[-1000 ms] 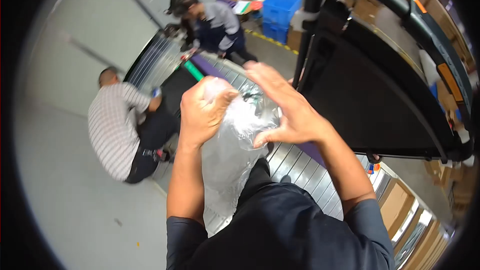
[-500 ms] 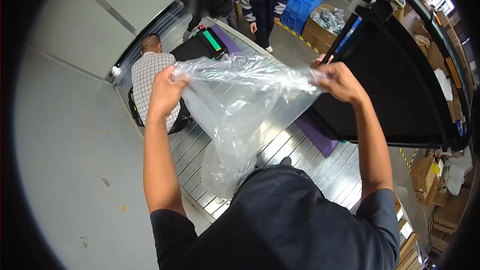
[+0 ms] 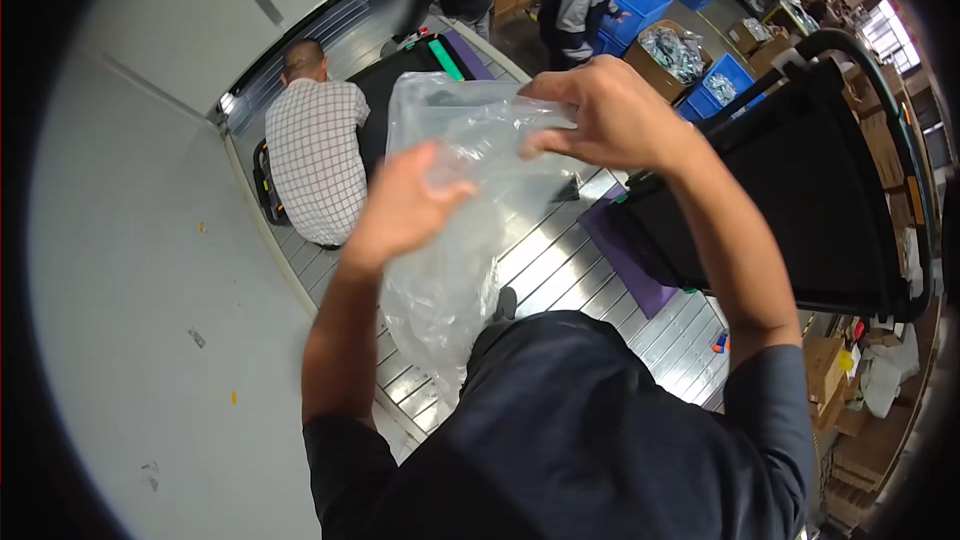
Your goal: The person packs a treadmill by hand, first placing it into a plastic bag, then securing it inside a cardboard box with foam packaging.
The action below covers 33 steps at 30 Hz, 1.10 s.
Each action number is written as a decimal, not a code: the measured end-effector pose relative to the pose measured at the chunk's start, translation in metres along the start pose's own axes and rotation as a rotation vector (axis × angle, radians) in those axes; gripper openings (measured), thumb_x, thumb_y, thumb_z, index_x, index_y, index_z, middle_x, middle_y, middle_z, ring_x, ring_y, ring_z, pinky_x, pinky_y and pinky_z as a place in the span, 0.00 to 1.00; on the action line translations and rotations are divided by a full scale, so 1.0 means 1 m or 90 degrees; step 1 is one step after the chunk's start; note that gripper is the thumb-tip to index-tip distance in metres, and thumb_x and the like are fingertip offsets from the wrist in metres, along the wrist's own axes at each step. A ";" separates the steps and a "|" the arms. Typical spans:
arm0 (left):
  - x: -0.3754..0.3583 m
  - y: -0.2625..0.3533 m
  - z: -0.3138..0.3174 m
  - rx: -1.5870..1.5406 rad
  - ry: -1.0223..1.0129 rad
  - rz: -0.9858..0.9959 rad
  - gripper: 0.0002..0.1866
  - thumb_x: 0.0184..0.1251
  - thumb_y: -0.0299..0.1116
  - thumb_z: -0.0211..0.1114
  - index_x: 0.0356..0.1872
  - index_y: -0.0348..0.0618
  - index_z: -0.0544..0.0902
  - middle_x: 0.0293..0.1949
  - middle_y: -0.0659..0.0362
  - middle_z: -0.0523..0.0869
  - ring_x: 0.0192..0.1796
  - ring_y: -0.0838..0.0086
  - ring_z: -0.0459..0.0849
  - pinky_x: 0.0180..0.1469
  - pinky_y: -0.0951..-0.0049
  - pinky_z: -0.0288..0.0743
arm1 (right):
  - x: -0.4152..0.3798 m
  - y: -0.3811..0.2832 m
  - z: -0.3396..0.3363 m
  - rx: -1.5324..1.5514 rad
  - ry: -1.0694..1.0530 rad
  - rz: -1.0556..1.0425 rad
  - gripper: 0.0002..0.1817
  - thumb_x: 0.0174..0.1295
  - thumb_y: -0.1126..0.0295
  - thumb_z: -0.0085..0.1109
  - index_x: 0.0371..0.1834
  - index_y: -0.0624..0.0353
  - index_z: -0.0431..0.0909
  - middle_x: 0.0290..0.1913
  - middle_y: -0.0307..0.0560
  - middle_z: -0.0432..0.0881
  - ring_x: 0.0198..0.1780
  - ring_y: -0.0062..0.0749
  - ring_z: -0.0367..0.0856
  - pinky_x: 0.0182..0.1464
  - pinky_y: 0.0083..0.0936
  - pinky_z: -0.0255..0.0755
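Note:
A large clear plastic bag (image 3: pixel 440 260) hangs in front of my body, its upper part spread below and between my hands. My left hand (image 3: pixel 405 202) is blurred, with thumb and fingers apart beside the bag's left part. My right hand (image 3: pixel 600 118) is higher up, at the bag's upper right edge, its thumb and fingers spaced apart around the film. Whether its fingertips pinch the plastic is hard to see. Behind the bag lies the slatted metal surface (image 3: pixel 560 285).
A person in a checked shirt (image 3: pixel 318 155) crouches at the left; two people stand further back. A large black framed panel (image 3: pixel 790 190) leans at the right over purple material (image 3: pixel 630 260). Blue crates (image 3: pixel 635 5) and a carton (image 3: pixel 672 55) stand behind.
My hands have come closer together, and the left has opened. The bag's stretched top edge has gone slack and shifted. The standing person at the back has turned and moved right.

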<state>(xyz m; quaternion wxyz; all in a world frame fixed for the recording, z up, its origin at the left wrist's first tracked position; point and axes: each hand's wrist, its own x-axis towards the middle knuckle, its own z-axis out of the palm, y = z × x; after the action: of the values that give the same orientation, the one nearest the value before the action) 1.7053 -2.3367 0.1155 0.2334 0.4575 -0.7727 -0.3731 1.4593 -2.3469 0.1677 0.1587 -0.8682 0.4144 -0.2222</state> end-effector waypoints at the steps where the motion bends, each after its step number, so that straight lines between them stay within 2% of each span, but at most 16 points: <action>1: -0.004 -0.014 -0.020 0.066 0.048 0.003 0.12 0.53 0.32 0.67 0.36 0.35 0.81 0.31 0.50 0.83 0.34 0.66 0.82 0.39 0.68 0.74 | 0.005 -0.002 -0.006 0.008 -0.111 0.015 0.18 0.45 0.67 0.71 0.40 0.62 0.80 0.30 0.55 0.82 0.33 0.51 0.80 0.36 0.33 0.73; 4: -0.033 0.000 -0.073 0.020 0.094 -0.042 0.07 0.55 0.28 0.63 0.31 0.36 0.78 0.22 0.57 0.78 0.25 0.78 0.74 0.29 0.75 0.69 | 0.034 -0.012 0.018 0.018 -0.216 -0.166 0.23 0.38 0.68 0.73 0.40 0.63 0.79 0.37 0.56 0.80 0.42 0.53 0.79 0.43 0.36 0.72; 6: -0.052 0.014 -0.084 -0.021 0.086 -0.039 0.06 0.54 0.27 0.63 0.30 0.36 0.77 0.21 0.59 0.76 0.26 0.80 0.73 0.29 0.76 0.68 | 0.062 -0.035 0.055 0.071 -0.124 -0.332 0.25 0.33 0.71 0.74 0.39 0.64 0.78 0.51 0.58 0.74 0.50 0.55 0.74 0.48 0.41 0.69; 8: -0.070 0.015 -0.086 0.006 0.106 0.044 0.08 0.51 0.25 0.63 0.32 0.37 0.75 0.21 0.57 0.76 0.24 0.74 0.73 0.29 0.75 0.69 | 0.097 -0.048 0.115 0.175 -0.077 -0.419 0.19 0.39 0.75 0.67 0.39 0.62 0.76 0.47 0.57 0.77 0.51 0.53 0.75 0.50 0.41 0.70; 11: -0.111 0.021 -0.100 0.209 0.140 -0.098 0.07 0.49 0.21 0.60 0.30 0.37 0.73 0.24 0.48 0.77 0.27 0.57 0.76 0.31 0.65 0.70 | 0.146 -0.049 0.177 0.067 -0.194 -0.310 0.17 0.43 0.80 0.57 0.40 0.60 0.75 0.38 0.55 0.80 0.45 0.49 0.79 0.46 0.37 0.72; 13: -0.149 -0.004 -0.119 0.440 0.193 -0.257 0.07 0.48 0.18 0.57 0.29 0.35 0.71 0.26 0.44 0.77 0.30 0.48 0.76 0.33 0.60 0.70 | 0.179 -0.035 0.184 0.145 -0.120 -0.192 0.17 0.43 0.83 0.53 0.39 0.59 0.75 0.33 0.53 0.81 0.36 0.44 0.81 0.38 0.33 0.74; 14: -0.169 -0.019 -0.131 0.517 0.215 -0.337 0.07 0.46 0.17 0.55 0.28 0.35 0.69 0.26 0.43 0.77 0.32 0.47 0.76 0.33 0.58 0.69 | 0.199 -0.028 0.186 0.211 -0.025 -0.183 0.15 0.47 0.83 0.50 0.39 0.58 0.75 0.31 0.47 0.81 0.28 0.36 0.81 0.33 0.29 0.74; 15: -0.187 -0.031 -0.144 0.590 0.236 -0.419 0.08 0.44 0.15 0.54 0.28 0.34 0.68 0.27 0.42 0.76 0.34 0.46 0.76 0.33 0.55 0.69 | 0.209 -0.048 0.164 0.381 -0.051 -0.080 0.12 0.52 0.82 0.48 0.38 0.58 0.75 0.31 0.41 0.81 0.31 0.25 0.79 0.35 0.25 0.73; 16: -0.203 -0.028 -0.156 0.634 0.303 -0.408 0.09 0.42 0.15 0.54 0.27 0.34 0.68 0.27 0.43 0.75 0.34 0.47 0.75 0.33 0.56 0.69 | 0.227 -0.057 0.158 0.410 0.100 -0.236 0.10 0.56 0.79 0.50 0.40 0.59 0.75 0.33 0.37 0.80 0.34 0.19 0.77 0.38 0.21 0.72; 18: -0.224 -0.001 -0.165 0.696 0.474 -0.369 0.10 0.39 0.15 0.54 0.27 0.33 0.68 0.28 0.45 0.73 0.33 0.49 0.73 0.35 0.57 0.72 | 0.236 -0.088 0.112 0.480 0.038 -0.247 0.11 0.59 0.73 0.56 0.45 0.60 0.76 0.36 0.38 0.81 0.36 0.18 0.76 0.40 0.18 0.72; 21: -0.264 0.009 -0.154 0.775 0.687 -0.423 0.10 0.46 0.15 0.52 0.32 0.33 0.72 0.28 0.46 0.71 0.32 0.52 0.72 0.37 0.66 0.69 | 0.222 -0.091 0.097 0.118 -0.037 -0.405 0.12 0.55 0.67 0.61 0.42 0.57 0.78 0.33 0.47 0.83 0.35 0.34 0.82 0.38 0.30 0.75; 23: -0.298 -0.024 -0.115 0.773 0.681 -0.533 0.09 0.50 0.16 0.52 0.34 0.32 0.76 0.33 0.49 0.78 0.38 0.53 0.78 0.51 0.58 0.75 | 0.224 -0.035 0.142 -0.207 -0.171 -0.350 0.13 0.53 0.66 0.58 0.42 0.53 0.79 0.30 0.51 0.83 0.36 0.47 0.82 0.38 0.39 0.75; 24: -0.322 -0.047 -0.076 0.650 0.614 -0.279 0.09 0.57 0.19 0.51 0.36 0.32 0.78 0.34 0.49 0.80 0.41 0.54 0.80 0.50 0.54 0.75 | 0.230 0.012 0.171 -0.329 -0.249 -0.277 0.14 0.53 0.66 0.56 0.43 0.50 0.79 0.28 0.53 0.82 0.36 0.51 0.81 0.38 0.42 0.74; 26: -0.308 -0.080 0.022 0.447 0.425 -0.460 0.05 0.55 0.23 0.51 0.29 0.37 0.76 0.32 0.45 0.79 0.38 0.50 0.79 0.46 0.55 0.74 | 0.236 0.084 0.191 -0.259 -0.125 -0.071 0.11 0.53 0.67 0.55 0.40 0.52 0.80 0.36 0.53 0.82 0.40 0.50 0.82 0.42 0.42 0.75; 30: -0.208 -0.051 0.151 0.198 0.396 -0.377 0.03 0.43 0.20 0.56 0.18 0.37 0.71 0.23 0.50 0.74 0.28 0.51 0.75 0.32 0.57 0.71 | 0.239 0.170 0.131 -0.275 0.043 0.089 0.12 0.55 0.67 0.50 0.41 0.51 0.80 0.40 0.56 0.82 0.42 0.51 0.81 0.45 0.42 0.75; 33: -0.132 -0.049 0.206 0.222 0.393 -0.385 0.06 0.42 0.21 0.60 0.15 0.37 0.70 0.22 0.51 0.74 0.26 0.51 0.75 0.29 0.57 0.70 | 0.224 0.250 0.031 -0.343 0.184 0.148 0.14 0.59 0.65 0.45 0.40 0.56 0.80 0.39 0.56 0.82 0.42 0.52 0.82 0.45 0.42 0.75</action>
<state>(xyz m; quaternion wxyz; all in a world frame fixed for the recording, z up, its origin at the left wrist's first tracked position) 1.6491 -2.1601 -0.0519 0.2532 0.7841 -0.5503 -0.1353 1.4378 -2.6728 0.0832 -0.1130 -0.7852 0.5731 -0.2054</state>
